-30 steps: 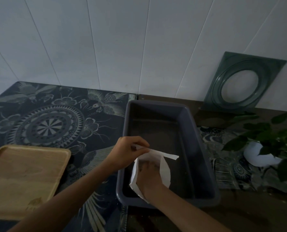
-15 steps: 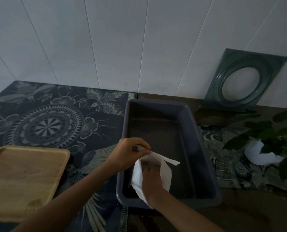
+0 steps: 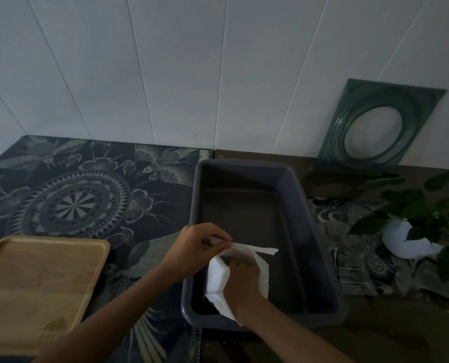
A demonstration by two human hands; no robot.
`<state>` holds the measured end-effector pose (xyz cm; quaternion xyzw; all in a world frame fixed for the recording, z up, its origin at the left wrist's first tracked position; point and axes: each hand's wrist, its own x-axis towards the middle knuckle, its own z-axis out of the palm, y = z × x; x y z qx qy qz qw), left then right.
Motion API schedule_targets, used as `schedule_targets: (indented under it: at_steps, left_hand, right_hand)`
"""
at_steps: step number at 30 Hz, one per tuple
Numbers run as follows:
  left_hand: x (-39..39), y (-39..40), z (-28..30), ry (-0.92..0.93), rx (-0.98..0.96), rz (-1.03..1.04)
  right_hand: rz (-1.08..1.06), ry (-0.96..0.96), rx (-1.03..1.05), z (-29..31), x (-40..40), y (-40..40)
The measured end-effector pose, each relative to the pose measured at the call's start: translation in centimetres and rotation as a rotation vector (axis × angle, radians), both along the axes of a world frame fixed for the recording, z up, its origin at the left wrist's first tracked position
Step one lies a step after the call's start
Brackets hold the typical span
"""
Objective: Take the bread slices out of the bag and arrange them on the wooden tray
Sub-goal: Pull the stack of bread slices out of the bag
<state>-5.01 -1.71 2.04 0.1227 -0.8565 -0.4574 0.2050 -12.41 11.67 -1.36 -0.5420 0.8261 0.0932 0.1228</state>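
A white paper bag [image 3: 218,279] stands in the near end of a dark grey plastic tub [image 3: 310,231]. My left hand [image 3: 197,247] pinches the bag's upper rim and holds its mouth wide. My right hand [image 3: 240,286] reaches down inside the bag, with its fingers hidden by the paper. No bread slice is visible. The wooden tray [image 3: 34,279] lies bare at the lower left, well apart from the tub.
A dark patterned mat [image 3: 74,200] covers the counter under the tray and left of the tub. A green square frame with a round hole [image 3: 378,132] leans on the white wall. A leafy plant in a white pot [image 3: 412,242] stands at the right.
My right hand has shifted slightly inside the bag, and the bag's mouth is a little wider. My left hand keeps its hold on the rim. The tray and tub have not moved.
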Motion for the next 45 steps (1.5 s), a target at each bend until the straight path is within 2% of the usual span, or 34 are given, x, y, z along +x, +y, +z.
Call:
schedule_targets:
  at_steps: [3,8,12,16,24,29,45]
  left_hand:
    - [0.2,0.1,-0.1,0.0,-0.005,0.018]
    - [0.2,0.1,0.0,0.024,-0.015,0.043]
    - [0.3,0.4,0.2,0.03,-0.004,0.039]
    - [0.4,0.4,0.1,0.031,-0.002,0.017]
    - [0.7,0.4,0.4,-0.025,0.003,0.047]
    - [0.6,0.7,0.8,-0.031,-0.024,0.047]
    - [0.2,0.8,1.5,-0.059,-0.047,0.014]
  right_hand:
    - [-0.042,0.126,0.192,1.6,-0.1,-0.2]
    - [-0.15,-0.014,0.081,2.8,-0.8,0.3]
    - [-0.077,0.106,-0.016,4.7,-0.5,0.9]
    - [-0.058,0.13,-0.024,6.2,-0.2,1.3]
    - [-0.072,0.024,-0.133,8.5,-0.9,3.3]
    - [-0.038,0.023,-0.203,9.3,-0.9,4.2]
    - [0.019,-0.033,-0.208,14.2,-1.4,4.9]
